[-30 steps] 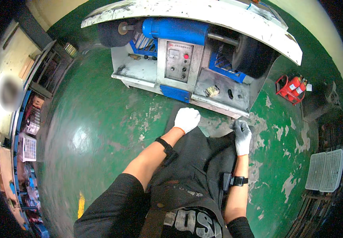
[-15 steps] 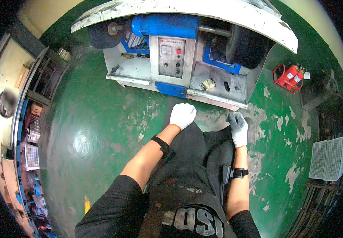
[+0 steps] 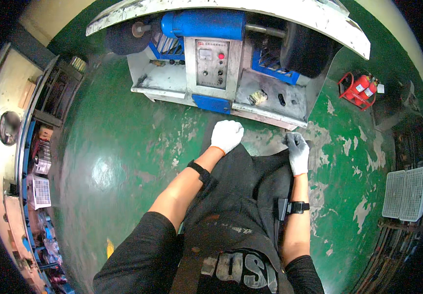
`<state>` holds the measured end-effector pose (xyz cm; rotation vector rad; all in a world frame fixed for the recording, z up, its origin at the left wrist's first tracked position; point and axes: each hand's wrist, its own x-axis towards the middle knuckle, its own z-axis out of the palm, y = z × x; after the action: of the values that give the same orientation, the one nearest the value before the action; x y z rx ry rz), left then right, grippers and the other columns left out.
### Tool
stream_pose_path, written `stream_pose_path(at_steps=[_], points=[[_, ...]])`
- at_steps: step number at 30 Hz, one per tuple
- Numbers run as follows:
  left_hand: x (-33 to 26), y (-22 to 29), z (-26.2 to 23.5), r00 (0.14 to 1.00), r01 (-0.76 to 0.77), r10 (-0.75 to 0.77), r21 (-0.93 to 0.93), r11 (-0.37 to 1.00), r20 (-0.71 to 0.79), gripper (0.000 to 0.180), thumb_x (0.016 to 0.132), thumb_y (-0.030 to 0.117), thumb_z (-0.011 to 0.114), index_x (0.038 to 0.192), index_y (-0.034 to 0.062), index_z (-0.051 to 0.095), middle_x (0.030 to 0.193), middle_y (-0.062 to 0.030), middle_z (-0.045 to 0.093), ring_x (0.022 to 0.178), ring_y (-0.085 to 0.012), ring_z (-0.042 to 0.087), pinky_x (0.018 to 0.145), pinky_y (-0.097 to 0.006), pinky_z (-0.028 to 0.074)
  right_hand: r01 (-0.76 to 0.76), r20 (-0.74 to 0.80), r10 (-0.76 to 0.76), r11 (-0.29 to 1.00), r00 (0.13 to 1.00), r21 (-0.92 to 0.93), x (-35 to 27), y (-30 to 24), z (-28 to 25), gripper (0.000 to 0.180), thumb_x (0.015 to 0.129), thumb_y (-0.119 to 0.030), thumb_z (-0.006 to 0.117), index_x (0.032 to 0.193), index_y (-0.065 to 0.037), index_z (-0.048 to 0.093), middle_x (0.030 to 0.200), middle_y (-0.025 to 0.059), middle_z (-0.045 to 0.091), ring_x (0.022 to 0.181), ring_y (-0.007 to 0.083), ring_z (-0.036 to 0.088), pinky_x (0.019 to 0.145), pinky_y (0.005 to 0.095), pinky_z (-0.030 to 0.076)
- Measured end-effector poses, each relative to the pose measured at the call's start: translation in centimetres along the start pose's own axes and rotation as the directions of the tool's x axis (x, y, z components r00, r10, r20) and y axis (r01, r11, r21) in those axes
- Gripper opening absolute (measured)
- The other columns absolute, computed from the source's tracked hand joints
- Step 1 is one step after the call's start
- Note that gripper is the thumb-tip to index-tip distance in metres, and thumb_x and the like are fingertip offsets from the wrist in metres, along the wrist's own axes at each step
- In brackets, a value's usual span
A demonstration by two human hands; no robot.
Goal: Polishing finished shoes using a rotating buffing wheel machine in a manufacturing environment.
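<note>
While little shifts, the white-gloved left hand (image 3: 227, 135) and grey-smudged, white-gloved right hand (image 3: 297, 151) stay curled, apart, by the black cloth apron (image 3: 233, 179) (pinching it? can't tell), leaving the blue-and-white metal machine (image 3: 190, 68) untouched.

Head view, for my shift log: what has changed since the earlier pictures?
The picture has shifted: the machine, left hand and right hand all appear slightly higher. Nothing was visibly taken up or let go. The crumpled pale item stays on the machine's right shelf.
</note>
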<state>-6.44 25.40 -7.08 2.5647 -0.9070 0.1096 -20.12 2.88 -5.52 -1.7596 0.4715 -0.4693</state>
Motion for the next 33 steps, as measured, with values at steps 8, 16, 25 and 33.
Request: stream_pose_path(at_steps=[8,16,25,33], points=[[0.1,-0.1,0.2,1.000,-0.022,0.022,0.006,1.000,-0.016,0.026,0.086,0.030,0.053,0.078,0.0086,0.067,0.078,-0.0146,0.066,0.078,-0.0330,0.063,0.072,-0.046,0.049,0.007,0.020,-0.008,1.000,1.000,0.026,-0.1,-1.3,0.1,0.016,0.094,-0.014,0.058,0.090,0.001,0.064,0.079,0.0009,0.062,0.074,0.0064,0.054,0.073,0.0223,0.045],[0.2,0.1,-0.5,0.999,-0.005,0.004,0.035,0.999,0.042,0.028,0.086,0.032,0.052,0.081,0.0097,0.068,0.082,-0.0136,0.067,0.080,-0.0335,0.064,0.073,-0.047,0.050,0.100,0.052,-0.093,0.984,0.994,-0.146,-0.7,-2.9,0.2,0.013,0.091,-0.012,0.057,0.094,-0.001,0.065,0.082,0.0077,0.065,0.077,0.0128,0.060,0.074,0.0272,0.048],[0.4,0.1,0.1,0.999,0.011,-0.013,0.033,0.999,0.051,0.027,0.087,0.031,0.053,0.087,0.0109,0.071,0.087,-0.0128,0.069,0.084,-0.0321,0.065,0.077,-0.043,0.051,0.034,-0.024,-0.036,0.995,0.999,-0.092,-0.1,-0.3,0.2,0.016,0.090,-0.017,0.060,0.092,-0.002,0.065,0.079,0.0097,0.064,0.074,0.0140,0.060,0.073,0.0283,0.048],[0.3,0.3,0.0,0.999,0.011,-0.012,0.017,1.000,0.043,0.027,0.088,0.032,0.054,0.086,0.0108,0.071,0.087,-0.0130,0.069,0.084,-0.0324,0.065,0.077,-0.044,0.051,0.053,0.000,-0.053,0.994,0.999,-0.098,-0.5,-1.4,-0.1,0.014,0.090,-0.016,0.059,0.090,-0.002,0.064,0.079,0.0092,0.065,0.074,0.0130,0.060,0.073,0.0280,0.048]])
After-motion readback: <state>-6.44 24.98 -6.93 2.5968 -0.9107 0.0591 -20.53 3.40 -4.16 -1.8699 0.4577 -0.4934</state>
